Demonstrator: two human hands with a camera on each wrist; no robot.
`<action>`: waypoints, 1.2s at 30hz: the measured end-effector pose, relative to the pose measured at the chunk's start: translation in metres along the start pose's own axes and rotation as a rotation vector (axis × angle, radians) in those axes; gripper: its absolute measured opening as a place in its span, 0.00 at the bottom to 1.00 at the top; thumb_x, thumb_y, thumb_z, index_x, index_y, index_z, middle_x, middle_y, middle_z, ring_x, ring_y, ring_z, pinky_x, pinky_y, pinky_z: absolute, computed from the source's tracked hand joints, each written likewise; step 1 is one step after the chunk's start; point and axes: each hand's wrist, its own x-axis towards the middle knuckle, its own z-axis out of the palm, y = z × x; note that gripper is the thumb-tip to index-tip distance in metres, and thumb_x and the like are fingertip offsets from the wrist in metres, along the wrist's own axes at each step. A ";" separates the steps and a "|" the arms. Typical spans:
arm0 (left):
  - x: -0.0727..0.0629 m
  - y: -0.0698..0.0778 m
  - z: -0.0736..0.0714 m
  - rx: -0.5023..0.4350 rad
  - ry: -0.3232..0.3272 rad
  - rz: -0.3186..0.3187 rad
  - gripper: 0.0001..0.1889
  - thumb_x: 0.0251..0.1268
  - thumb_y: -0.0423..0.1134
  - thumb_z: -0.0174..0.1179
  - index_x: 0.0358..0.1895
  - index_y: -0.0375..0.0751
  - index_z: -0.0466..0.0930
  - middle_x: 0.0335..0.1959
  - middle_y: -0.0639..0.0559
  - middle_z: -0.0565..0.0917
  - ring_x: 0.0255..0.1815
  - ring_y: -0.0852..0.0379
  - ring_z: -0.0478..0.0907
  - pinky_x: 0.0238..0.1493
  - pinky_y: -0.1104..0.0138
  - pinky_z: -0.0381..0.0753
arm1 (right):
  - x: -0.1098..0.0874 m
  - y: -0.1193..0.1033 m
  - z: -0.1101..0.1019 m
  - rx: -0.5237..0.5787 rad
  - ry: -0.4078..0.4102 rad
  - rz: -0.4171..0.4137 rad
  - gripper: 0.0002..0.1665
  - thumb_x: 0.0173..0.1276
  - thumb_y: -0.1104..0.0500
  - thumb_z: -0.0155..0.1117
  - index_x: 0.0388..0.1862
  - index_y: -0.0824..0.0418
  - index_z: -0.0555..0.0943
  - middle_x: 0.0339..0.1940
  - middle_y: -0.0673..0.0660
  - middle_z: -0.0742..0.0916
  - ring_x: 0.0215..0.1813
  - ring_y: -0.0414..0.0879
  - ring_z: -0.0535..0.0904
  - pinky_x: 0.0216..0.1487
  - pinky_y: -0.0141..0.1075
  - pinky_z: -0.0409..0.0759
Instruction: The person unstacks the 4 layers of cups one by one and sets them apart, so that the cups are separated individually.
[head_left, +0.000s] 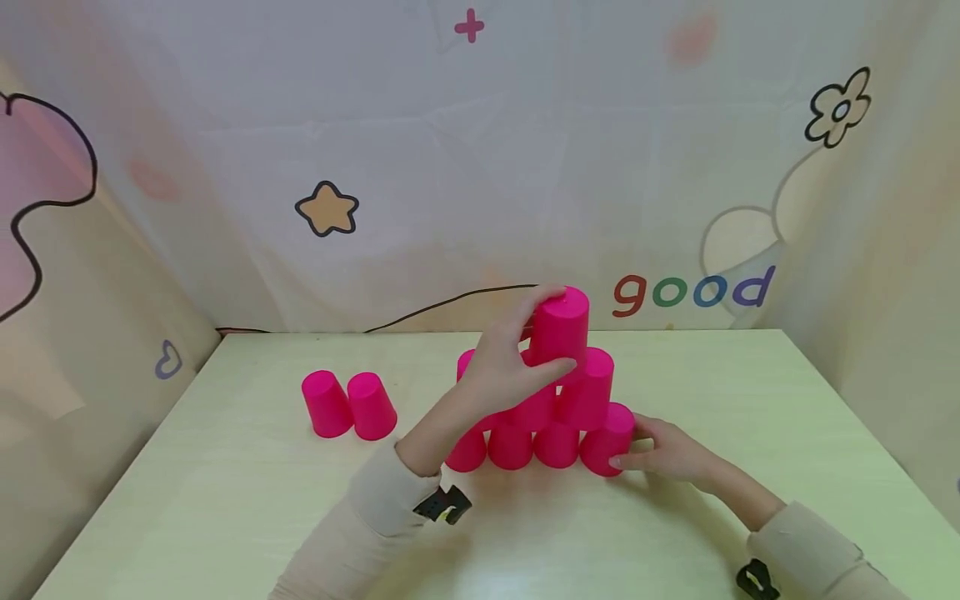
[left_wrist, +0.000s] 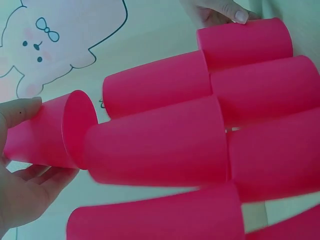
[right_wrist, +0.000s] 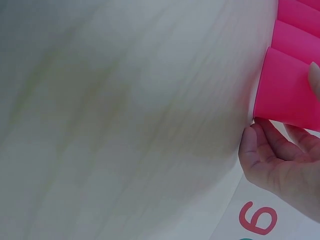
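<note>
Upside-down pink plastic cups stand stacked on the table, several in the bottom row (head_left: 511, 447) and three in the row above (head_left: 587, 398). Over that upper row, my left hand (head_left: 491, 358) grips one more pink cup (head_left: 564, 333), thumb on the near side and fingers round the far side. In the left wrist view this held cup (left_wrist: 40, 132) has its open mouth facing the stack, close to the cups below it. My right hand (head_left: 671, 454) holds the rightmost bottom cup (head_left: 609, 442) from the side, its thumb in front. My left forearm hides the stack's left end.
Two more upside-down pink cups (head_left: 327, 405) (head_left: 372, 407) stand side by side on the left of the pale table (head_left: 225, 500). A printed curtain (head_left: 480, 167) hangs behind the table's back edge and along both sides.
</note>
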 end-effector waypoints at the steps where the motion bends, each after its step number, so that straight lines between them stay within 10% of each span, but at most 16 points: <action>1: -0.002 0.001 -0.002 0.001 0.004 0.011 0.38 0.47 0.33 0.68 0.64 0.48 0.59 0.53 0.53 0.72 0.52 0.59 0.71 0.47 0.69 0.75 | 0.000 0.001 0.000 -0.002 0.005 0.002 0.40 0.51 0.49 0.71 0.61 0.61 0.67 0.51 0.57 0.78 0.52 0.54 0.71 0.47 0.51 0.74; 17: -0.033 0.011 -0.045 0.091 0.094 0.154 0.37 0.43 0.28 0.69 0.60 0.40 0.62 0.50 0.47 0.75 0.49 0.56 0.74 0.46 0.65 0.78 | 0.000 0.001 0.003 -0.008 0.005 0.015 0.41 0.52 0.50 0.70 0.62 0.62 0.67 0.51 0.59 0.77 0.53 0.56 0.71 0.46 0.51 0.74; 36: -0.075 0.002 -0.098 0.212 0.242 0.074 0.39 0.40 0.25 0.70 0.60 0.38 0.63 0.49 0.45 0.76 0.48 0.52 0.75 0.47 0.60 0.78 | -0.001 -0.001 0.001 -0.027 0.004 0.002 0.40 0.52 0.50 0.70 0.61 0.63 0.67 0.51 0.59 0.77 0.52 0.55 0.71 0.46 0.51 0.74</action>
